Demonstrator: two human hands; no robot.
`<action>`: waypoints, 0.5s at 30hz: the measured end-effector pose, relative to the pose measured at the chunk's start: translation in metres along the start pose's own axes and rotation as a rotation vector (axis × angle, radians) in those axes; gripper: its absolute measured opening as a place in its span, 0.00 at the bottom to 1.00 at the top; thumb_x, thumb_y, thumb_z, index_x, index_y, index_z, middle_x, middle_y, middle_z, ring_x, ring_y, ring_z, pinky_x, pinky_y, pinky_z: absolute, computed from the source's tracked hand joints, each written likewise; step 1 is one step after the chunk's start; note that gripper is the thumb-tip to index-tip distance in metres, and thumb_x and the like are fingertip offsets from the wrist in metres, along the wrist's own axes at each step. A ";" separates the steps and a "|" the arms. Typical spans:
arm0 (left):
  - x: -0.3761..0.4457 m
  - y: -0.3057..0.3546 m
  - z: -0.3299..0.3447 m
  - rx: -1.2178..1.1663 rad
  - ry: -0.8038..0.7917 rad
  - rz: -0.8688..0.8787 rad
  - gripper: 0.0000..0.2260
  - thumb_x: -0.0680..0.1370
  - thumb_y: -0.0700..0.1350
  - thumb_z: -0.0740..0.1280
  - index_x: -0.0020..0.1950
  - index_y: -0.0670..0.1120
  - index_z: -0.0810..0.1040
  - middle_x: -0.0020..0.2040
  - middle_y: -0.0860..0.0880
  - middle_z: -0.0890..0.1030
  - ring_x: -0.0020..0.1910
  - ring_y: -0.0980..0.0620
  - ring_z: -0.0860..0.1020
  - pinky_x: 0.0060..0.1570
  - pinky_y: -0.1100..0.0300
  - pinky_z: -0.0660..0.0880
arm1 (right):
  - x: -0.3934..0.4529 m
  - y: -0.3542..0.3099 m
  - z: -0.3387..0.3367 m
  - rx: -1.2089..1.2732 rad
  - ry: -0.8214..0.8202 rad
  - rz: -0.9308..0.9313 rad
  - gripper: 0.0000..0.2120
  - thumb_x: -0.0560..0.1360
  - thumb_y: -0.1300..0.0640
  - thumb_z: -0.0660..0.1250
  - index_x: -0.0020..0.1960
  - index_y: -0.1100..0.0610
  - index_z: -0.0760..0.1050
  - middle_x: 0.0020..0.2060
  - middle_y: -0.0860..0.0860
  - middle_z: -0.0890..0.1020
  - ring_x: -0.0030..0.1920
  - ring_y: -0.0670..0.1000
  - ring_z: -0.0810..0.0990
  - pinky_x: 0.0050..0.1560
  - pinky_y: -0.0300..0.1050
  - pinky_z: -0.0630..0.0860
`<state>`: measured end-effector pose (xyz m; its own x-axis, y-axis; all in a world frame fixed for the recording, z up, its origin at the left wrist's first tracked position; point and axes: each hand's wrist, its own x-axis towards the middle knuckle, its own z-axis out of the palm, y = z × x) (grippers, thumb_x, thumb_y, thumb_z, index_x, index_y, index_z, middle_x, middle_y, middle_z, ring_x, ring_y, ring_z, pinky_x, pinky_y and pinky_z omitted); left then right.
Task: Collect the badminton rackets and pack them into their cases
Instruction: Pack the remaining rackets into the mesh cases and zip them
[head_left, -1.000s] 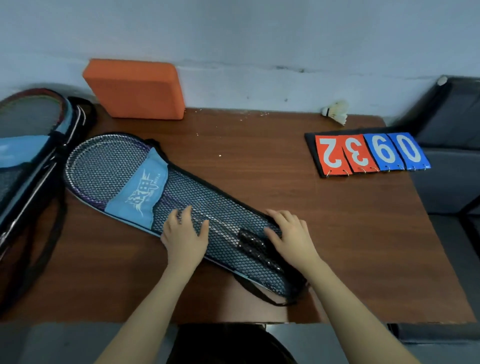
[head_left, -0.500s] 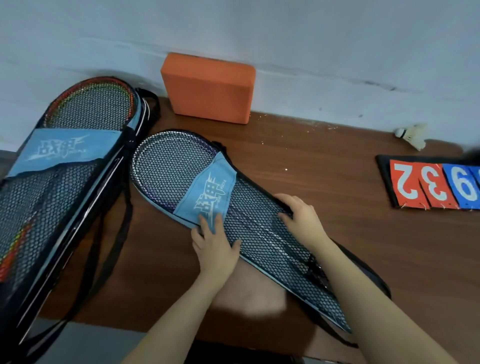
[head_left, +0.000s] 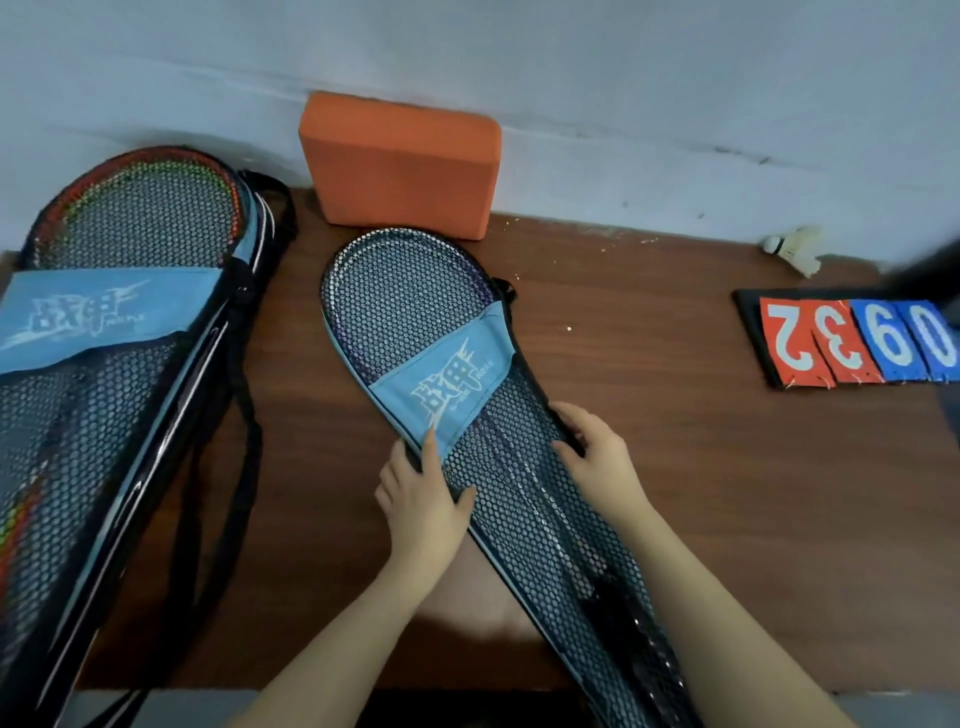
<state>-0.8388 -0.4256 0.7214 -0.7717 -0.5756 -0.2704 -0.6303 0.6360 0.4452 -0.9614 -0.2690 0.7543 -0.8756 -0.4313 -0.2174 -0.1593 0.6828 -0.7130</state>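
A black mesh racket case (head_left: 415, 317) with a light-blue band lies diagonally on the brown table (head_left: 675, 415), rackets visible through the mesh. My left hand (head_left: 423, 499) grips the case's near edge just below the blue band, thumb on the mesh. My right hand (head_left: 597, 452) holds the case's far edge, fingers curled over the black rim. A second, larger mesh case (head_left: 119, 332) with a red-framed racket inside lies at the left, partly off the table.
An orange foam block (head_left: 400, 161) leans on the wall just behind the case's head. A white shuttlecock (head_left: 795, 249) and a flip scoreboard (head_left: 852, 343) with red and blue digits sit at the right. Black straps (head_left: 249, 415) trail from the left case.
Both hands have slid along the case from the handle end toward the blue band. The view swung left, bringing the second case fully into sight.
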 end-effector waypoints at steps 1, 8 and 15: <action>-0.003 0.001 0.000 -0.027 -0.014 0.004 0.35 0.73 0.55 0.68 0.74 0.50 0.53 0.72 0.39 0.55 0.68 0.39 0.58 0.65 0.44 0.58 | -0.001 -0.002 0.001 -0.018 0.001 -0.007 0.22 0.74 0.64 0.65 0.65 0.49 0.71 0.56 0.47 0.78 0.57 0.47 0.75 0.61 0.43 0.71; -0.015 0.005 -0.013 -0.519 0.065 0.155 0.32 0.74 0.34 0.65 0.75 0.46 0.56 0.75 0.45 0.53 0.71 0.52 0.59 0.66 0.70 0.58 | -0.019 -0.023 -0.008 -0.101 0.014 -0.098 0.18 0.74 0.64 0.65 0.62 0.50 0.74 0.52 0.44 0.76 0.53 0.49 0.76 0.60 0.57 0.70; -0.037 0.006 -0.076 -0.619 0.257 0.320 0.28 0.74 0.33 0.64 0.71 0.51 0.65 0.73 0.51 0.60 0.64 0.49 0.70 0.58 0.64 0.72 | -0.068 -0.051 -0.018 0.010 0.092 -0.230 0.18 0.73 0.63 0.67 0.61 0.51 0.74 0.49 0.44 0.75 0.48 0.40 0.74 0.51 0.31 0.70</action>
<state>-0.8079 -0.4394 0.7993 -0.8180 -0.5610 0.1275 -0.1566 0.4303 0.8890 -0.9025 -0.2635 0.8175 -0.8548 -0.5188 0.0123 -0.3549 0.5671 -0.7432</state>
